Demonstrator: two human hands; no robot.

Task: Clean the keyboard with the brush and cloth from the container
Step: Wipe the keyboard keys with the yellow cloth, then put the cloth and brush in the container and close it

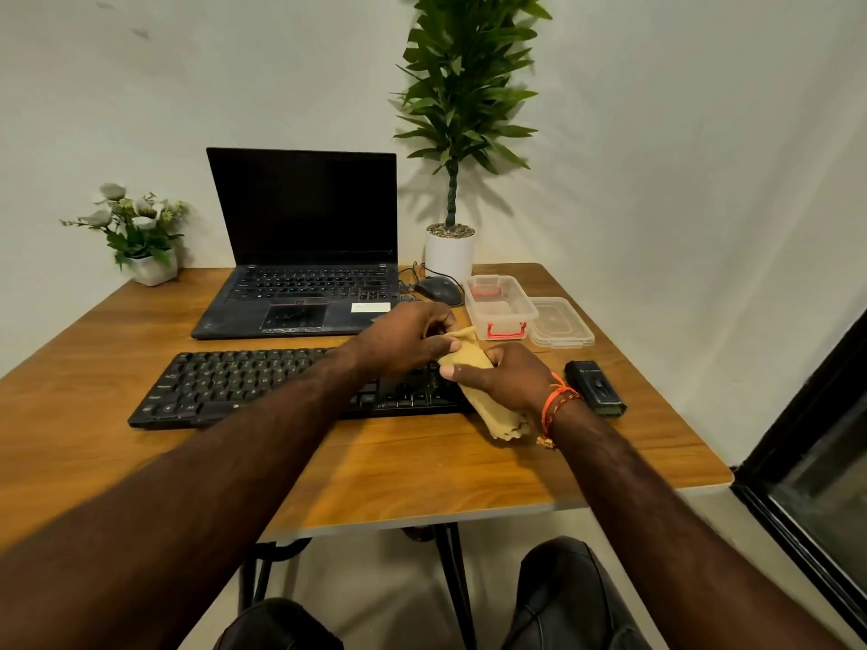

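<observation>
Right hand (504, 375): curled round the middle of the yellow cloth (488, 396), thumb across its top, wrist wearing an orange thread band (556, 403).
Left hand (406, 337): reaching across the keyboard, fingers pinching the cloth's far end; forearm stretched over the keys.
Cloth: rolled lengthwise, held above the keyboard's right end, frayed tail hanging toward the desk's near edge.
Keyboard (244, 384): black, flat on the desk (422, 476), mid-desk, right end hidden by hands.
Container (499, 304): clear, red clasps, lid off, toward the far right corner.
Lid (560, 323): just beside the container, on its right.
Black device (596, 387): near the right edge.
Laptop (305, 255): open, screen dark, behind the keyboard.
Mouse (438, 289): between laptop and container.
Potted plants: tall one (457, 133) at the far edge, flowers (136, 227) at the far left corner.
</observation>
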